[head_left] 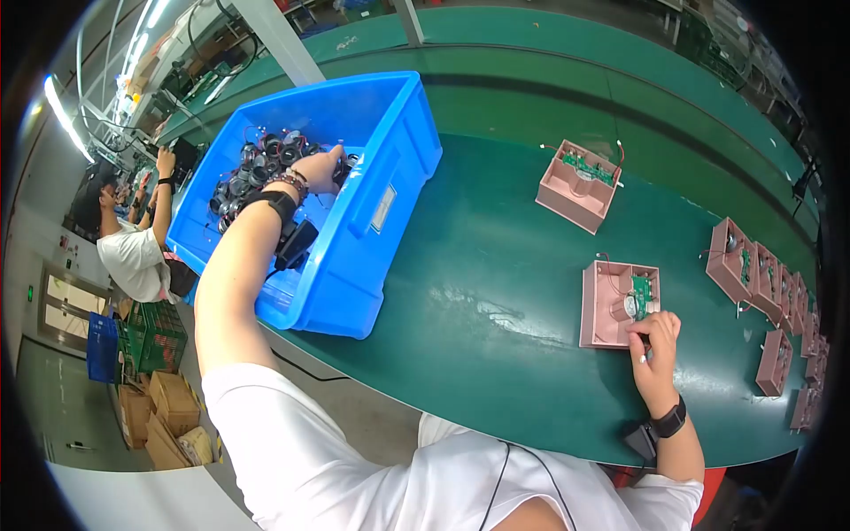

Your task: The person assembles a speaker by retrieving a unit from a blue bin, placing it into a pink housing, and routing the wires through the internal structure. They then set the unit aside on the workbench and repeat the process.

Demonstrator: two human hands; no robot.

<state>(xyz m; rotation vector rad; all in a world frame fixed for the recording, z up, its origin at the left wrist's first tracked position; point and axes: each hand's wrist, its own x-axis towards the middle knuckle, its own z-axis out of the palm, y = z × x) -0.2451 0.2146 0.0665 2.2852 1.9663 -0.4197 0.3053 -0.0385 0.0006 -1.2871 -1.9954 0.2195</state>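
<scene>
My left hand (320, 171) reaches into a blue plastic bin (404, 133) and its fingers curl around a black round part (348, 166) at the bin's right wall. To its left lies a heap of similar black round parts (239, 186) with thin wires. On the right, my right hand (655, 341) is closed at the near right corner of an open pink box (598, 329), thumb and curled fingers against its edge. Inside this box are a green circuit board (642, 288) and a round part (625, 307). The fingertips of both hands are partly hidden.
Another pink box (567, 209) with a board and wires stands farther back on the green table (460, 248). Several more pink boxes (731, 265) line the right side. A person (133, 252) works at far left, near green crates (155, 336) and cardboard boxes (173, 403).
</scene>
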